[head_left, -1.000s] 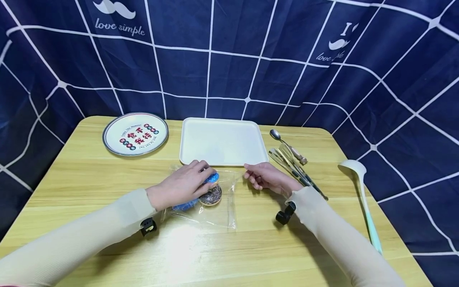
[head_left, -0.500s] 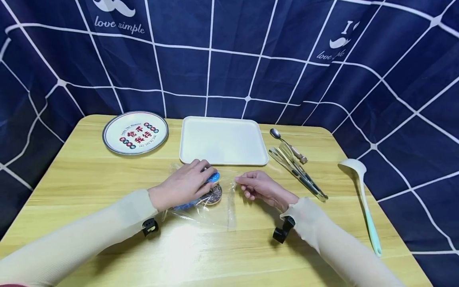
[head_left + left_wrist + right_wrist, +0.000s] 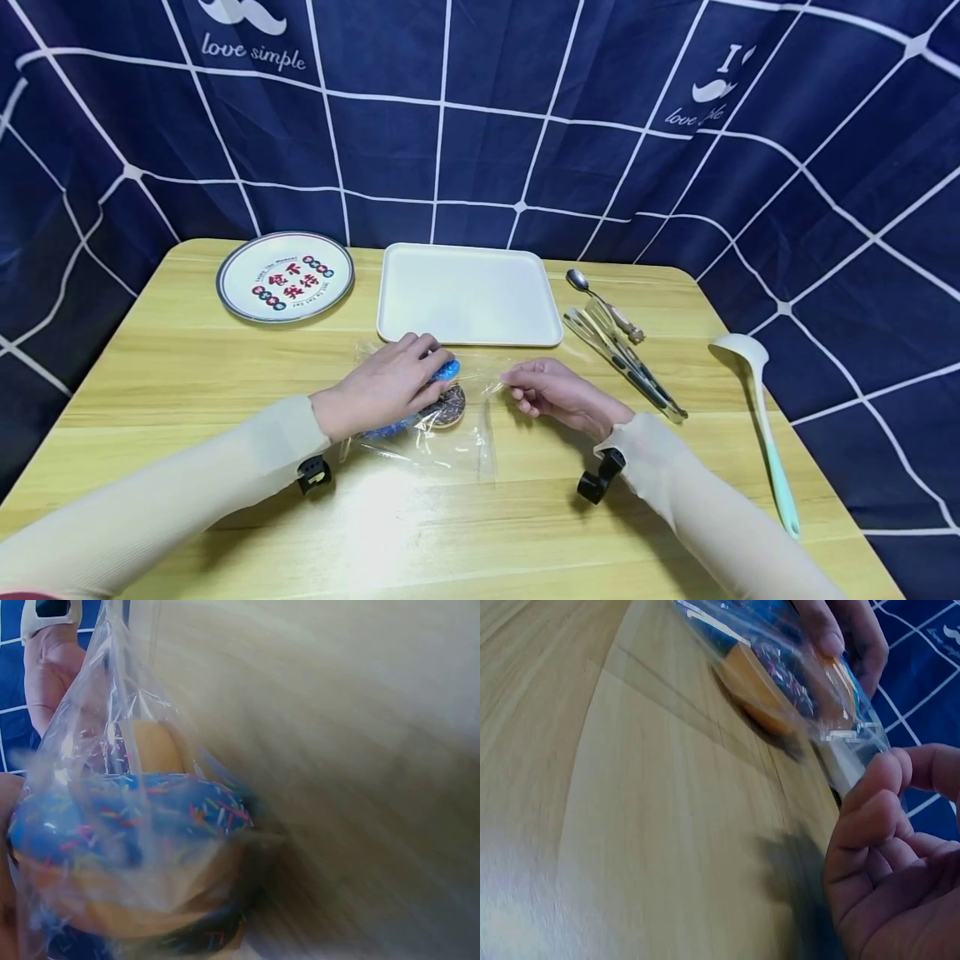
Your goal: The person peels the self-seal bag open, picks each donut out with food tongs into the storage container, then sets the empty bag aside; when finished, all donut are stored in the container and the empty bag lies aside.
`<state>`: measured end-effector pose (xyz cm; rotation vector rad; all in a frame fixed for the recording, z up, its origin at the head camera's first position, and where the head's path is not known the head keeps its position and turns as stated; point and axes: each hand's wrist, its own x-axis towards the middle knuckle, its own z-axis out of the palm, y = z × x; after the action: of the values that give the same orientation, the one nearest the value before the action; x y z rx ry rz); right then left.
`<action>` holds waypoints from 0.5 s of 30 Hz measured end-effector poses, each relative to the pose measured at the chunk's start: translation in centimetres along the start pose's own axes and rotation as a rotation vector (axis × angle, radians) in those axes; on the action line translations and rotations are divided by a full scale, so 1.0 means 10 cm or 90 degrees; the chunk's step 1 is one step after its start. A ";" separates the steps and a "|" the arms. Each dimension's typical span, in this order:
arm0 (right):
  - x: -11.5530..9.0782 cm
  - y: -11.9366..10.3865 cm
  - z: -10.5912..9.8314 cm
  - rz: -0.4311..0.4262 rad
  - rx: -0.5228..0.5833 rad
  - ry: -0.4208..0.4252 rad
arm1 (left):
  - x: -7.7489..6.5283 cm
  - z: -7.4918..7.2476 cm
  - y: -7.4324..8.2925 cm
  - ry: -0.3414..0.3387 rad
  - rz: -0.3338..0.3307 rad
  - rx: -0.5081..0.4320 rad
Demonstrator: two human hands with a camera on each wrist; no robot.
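A clear plastic bag (image 3: 468,454) lies on the wooden table with doughnuts inside. One is brown-topped with sprinkles (image 3: 447,407); a blue-topped doughnut (image 3: 448,371) sits behind it and more blue (image 3: 387,430) shows under the left wrist. My left hand (image 3: 378,390) lies over the bag, its fingers and thumb curved around the rear blue doughnut through the plastic. In the left wrist view a blue doughnut (image 3: 127,814) with coloured sprinkles fills the foreground. My right hand (image 3: 562,392) pinches the bag's right edge between thumb and index finger, drawing the plastic up; its other fingers are curled.
Behind the bag lies a white rectangular tray (image 3: 468,296). A round plate (image 3: 285,277) with red lettering sits at the back left. To the right are a spoon (image 3: 577,279), metal tongs (image 3: 630,367) and a ladle (image 3: 757,400). A blue checked curtain (image 3: 390,150) surrounds the table.
My right hand has come down to the bag's right edge and taken hold of it, then pulled it slightly right. My left hand has stayed on the bag.
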<state>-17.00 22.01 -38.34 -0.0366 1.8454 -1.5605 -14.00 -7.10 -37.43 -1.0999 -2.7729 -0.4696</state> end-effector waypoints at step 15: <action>0.04 0.07 -0.12 0.040 0.001 -0.045 | 0.00 0.00 -0.01 0.005 0.005 0.003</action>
<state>-17.62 23.09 -39.10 -0.0329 1.7740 -1.4988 -14.09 -7.16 -37.46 -1.1056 -2.7609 -0.4660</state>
